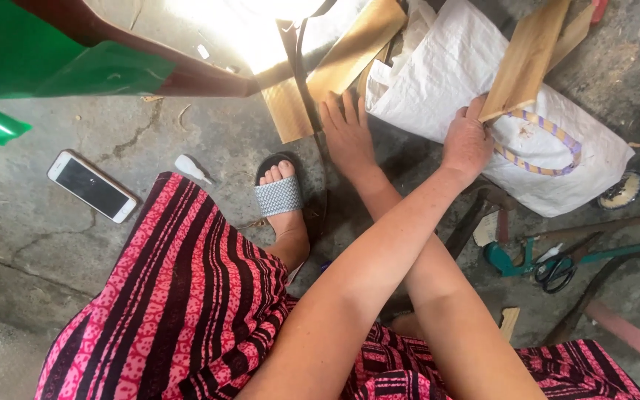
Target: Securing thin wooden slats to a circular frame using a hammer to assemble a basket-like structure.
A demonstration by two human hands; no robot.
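Observation:
My arms are crossed. My left hand (467,142) reaches over to the right and grips the lower end of a light wooden plank (527,52), which leans over a white woven sack (438,74) with a striped handle (550,148). My right hand (347,133) lies to the left of it. Its fingers are spread, it holds nothing, and its fingertips are next to another wooden board (350,52) on the concrete floor.
My foot in a grey sandal (281,194) rests on the floor beside my pink striped skirt (187,296). A white phone (92,187) and a small white bottle (190,169) lie at the left. Scissors (555,270), a teal-framed saw (512,261) and a round tin (621,190) lie at the right.

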